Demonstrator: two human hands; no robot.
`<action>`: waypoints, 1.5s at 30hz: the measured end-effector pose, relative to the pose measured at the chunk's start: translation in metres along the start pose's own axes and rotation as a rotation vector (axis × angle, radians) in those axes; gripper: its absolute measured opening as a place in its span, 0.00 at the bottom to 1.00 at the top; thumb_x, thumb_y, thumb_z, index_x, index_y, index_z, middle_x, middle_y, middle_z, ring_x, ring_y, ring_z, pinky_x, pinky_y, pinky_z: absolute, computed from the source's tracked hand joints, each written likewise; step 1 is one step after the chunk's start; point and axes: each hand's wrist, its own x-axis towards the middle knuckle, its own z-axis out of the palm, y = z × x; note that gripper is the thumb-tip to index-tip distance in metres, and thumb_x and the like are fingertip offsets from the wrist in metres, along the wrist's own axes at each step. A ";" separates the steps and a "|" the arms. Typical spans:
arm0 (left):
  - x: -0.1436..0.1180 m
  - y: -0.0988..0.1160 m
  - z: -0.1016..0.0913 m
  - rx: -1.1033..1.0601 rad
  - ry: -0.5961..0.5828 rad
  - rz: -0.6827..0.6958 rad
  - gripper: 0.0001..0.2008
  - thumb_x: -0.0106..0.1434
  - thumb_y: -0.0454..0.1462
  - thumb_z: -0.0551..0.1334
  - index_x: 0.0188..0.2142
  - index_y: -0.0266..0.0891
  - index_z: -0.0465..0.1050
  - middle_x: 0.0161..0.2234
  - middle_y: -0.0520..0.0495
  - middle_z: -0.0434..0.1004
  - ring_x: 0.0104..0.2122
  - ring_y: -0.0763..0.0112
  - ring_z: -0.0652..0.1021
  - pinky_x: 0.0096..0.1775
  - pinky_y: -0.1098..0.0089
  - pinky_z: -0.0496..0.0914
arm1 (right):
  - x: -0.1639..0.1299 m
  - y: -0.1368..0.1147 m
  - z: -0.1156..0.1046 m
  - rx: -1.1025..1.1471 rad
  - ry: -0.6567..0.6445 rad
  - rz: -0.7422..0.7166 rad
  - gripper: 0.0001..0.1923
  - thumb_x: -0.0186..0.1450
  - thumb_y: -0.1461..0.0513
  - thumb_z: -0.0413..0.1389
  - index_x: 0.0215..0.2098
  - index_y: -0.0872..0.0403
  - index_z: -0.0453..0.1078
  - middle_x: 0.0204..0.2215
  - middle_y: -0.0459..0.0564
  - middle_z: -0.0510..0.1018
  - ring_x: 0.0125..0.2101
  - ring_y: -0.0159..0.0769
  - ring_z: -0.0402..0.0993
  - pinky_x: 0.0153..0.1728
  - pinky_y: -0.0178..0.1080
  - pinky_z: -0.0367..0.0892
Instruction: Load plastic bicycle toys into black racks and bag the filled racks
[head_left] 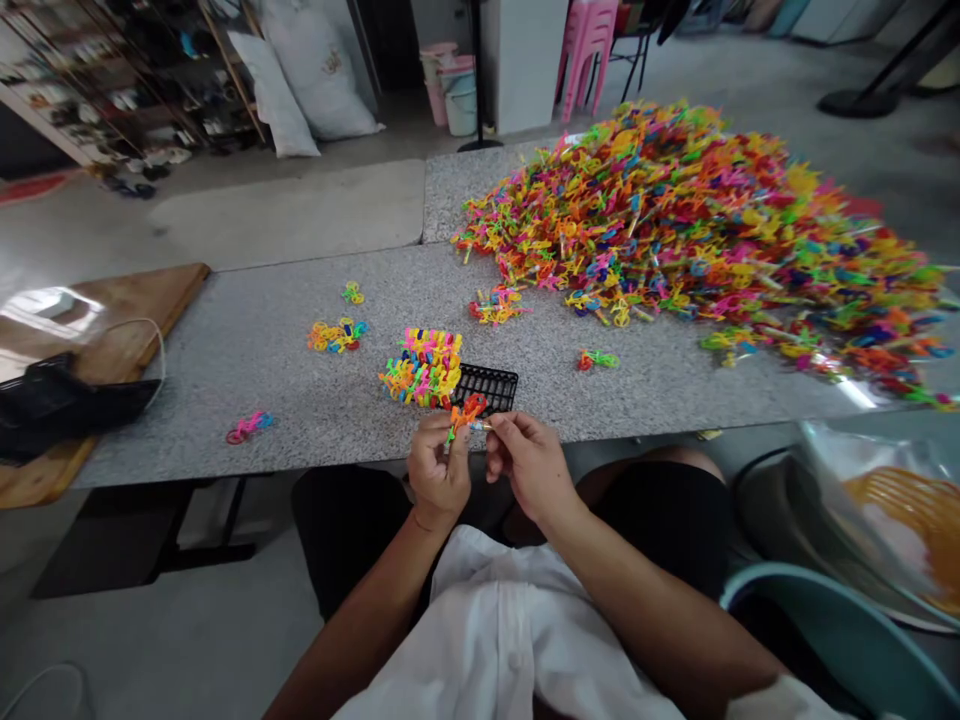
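- Plastic toy piece [466, 410], orange with a bit of green, sits between both hands just off the near edge of the bench [285, 340], over the person's lap.
- Left hand [437, 467] is closed around the lower part of the piece, fingers curled in; right hand [527, 462] pinches a small pale stick-like part at its side, thumb and forefinger together. Whether the two parts are already joined I cannot tell.
- Done so far, as I judge it: a black grid tray [491, 385] lies at the near edge, right in front of the hands, and its left part carries a dense block of coloured pieces [424, 367] standing in it. The right part of the tray shows bare grid, so it looks roughly half filled.
- Left to do, by the look of it: a very large heap of mixed coloured pieces [697, 225] covers the far right end of the bench and spills towards its right edge. Beside that, the filled block is small.
- Loose strays lie apart on the bench: a yellow-and-blue cluster [337, 335] left of the tray, a pink one [250, 426] near the near left edge, a red-and-green one [598, 359] to the right of the tray.
- My guess is that the work is at an early stage.
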 end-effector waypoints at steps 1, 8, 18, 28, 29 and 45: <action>0.001 0.000 0.000 -0.010 -0.001 -0.037 0.15 0.67 0.47 0.73 0.36 0.44 0.72 0.40 0.45 0.82 0.43 0.64 0.82 0.49 0.64 0.75 | 0.003 -0.001 -0.003 0.009 -0.021 0.034 0.27 0.56 0.42 0.75 0.32 0.52 0.72 0.22 0.39 0.74 0.17 0.26 0.65 0.16 0.31 0.68; 0.007 0.007 0.002 -0.113 -0.054 -0.450 0.21 0.59 0.47 0.79 0.44 0.42 0.75 0.38 0.50 0.81 0.36 0.70 0.81 0.41 0.71 0.75 | 0.019 -0.003 -0.033 -0.142 -0.221 0.114 0.25 0.60 0.41 0.73 0.35 0.52 0.76 0.25 0.43 0.79 0.17 0.27 0.66 0.18 0.32 0.67; 0.003 0.004 -0.005 -0.064 0.021 -0.486 0.19 0.59 0.46 0.79 0.43 0.41 0.77 0.36 0.50 0.81 0.33 0.71 0.80 0.38 0.72 0.74 | 0.039 -0.006 -0.056 -1.137 -0.377 -0.655 0.09 0.74 0.54 0.63 0.47 0.45 0.85 0.40 0.53 0.80 0.40 0.43 0.76 0.45 0.45 0.75; 0.007 -0.005 -0.022 0.020 0.053 -0.243 0.22 0.65 0.50 0.73 0.52 0.43 0.75 0.48 0.42 0.82 0.47 0.63 0.83 0.51 0.64 0.78 | 0.065 -0.008 -0.043 -1.245 -0.350 -0.623 0.08 0.74 0.56 0.63 0.47 0.50 0.83 0.39 0.52 0.80 0.38 0.40 0.77 0.44 0.41 0.71; 0.010 -0.009 -0.027 0.042 0.077 -0.211 0.22 0.67 0.50 0.72 0.53 0.43 0.74 0.50 0.41 0.81 0.49 0.62 0.82 0.52 0.63 0.78 | 0.077 -0.012 -0.041 -1.246 -0.297 -0.588 0.08 0.74 0.56 0.63 0.45 0.51 0.83 0.37 0.52 0.81 0.38 0.40 0.77 0.44 0.40 0.70; 0.075 -0.099 -0.081 0.531 -0.033 -0.327 0.20 0.64 0.40 0.63 0.55 0.40 0.72 0.45 0.41 0.83 0.44 0.58 0.84 0.52 0.56 0.79 | 0.167 -0.015 0.000 -1.552 -0.185 -0.289 0.09 0.76 0.63 0.59 0.45 0.59 0.82 0.41 0.57 0.87 0.38 0.39 0.79 0.37 0.36 0.61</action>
